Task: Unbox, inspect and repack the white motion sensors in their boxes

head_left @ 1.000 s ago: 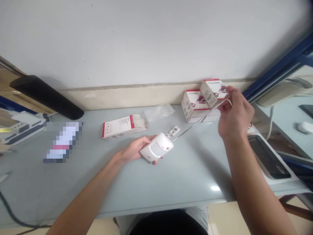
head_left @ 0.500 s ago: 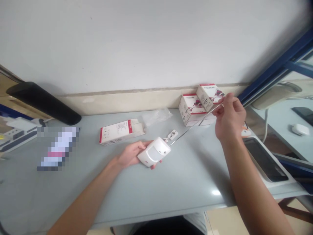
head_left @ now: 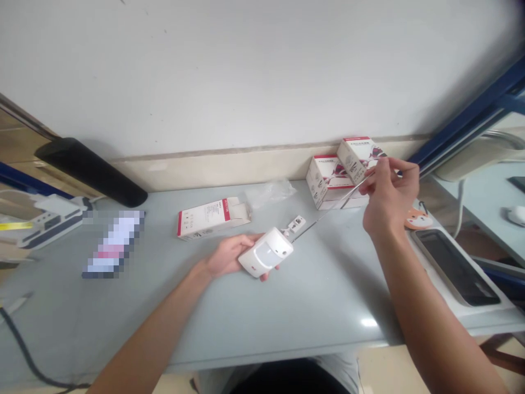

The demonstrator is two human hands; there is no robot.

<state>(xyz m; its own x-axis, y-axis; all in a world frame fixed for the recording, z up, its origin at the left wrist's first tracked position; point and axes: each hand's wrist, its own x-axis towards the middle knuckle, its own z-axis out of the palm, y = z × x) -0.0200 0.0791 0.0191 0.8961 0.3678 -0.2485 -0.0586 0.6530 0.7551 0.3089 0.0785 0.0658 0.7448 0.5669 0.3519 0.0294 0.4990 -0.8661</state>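
White plastic detector [head_left: 266, 252] is gripped by left hand [head_left: 230, 253]; sideways pull could bend thin metal rod [head_left: 315, 222] pinched by right hand [head_left: 389, 189].

We find an office-type or workshop workspace, which of the two undetermined: grey worktop [head_left: 229, 317] against a plain wall [head_left: 262, 82], power strip [head_left: 57, 219] near its left edge, stacked cartons [head_left: 348, 164] along its back edge.
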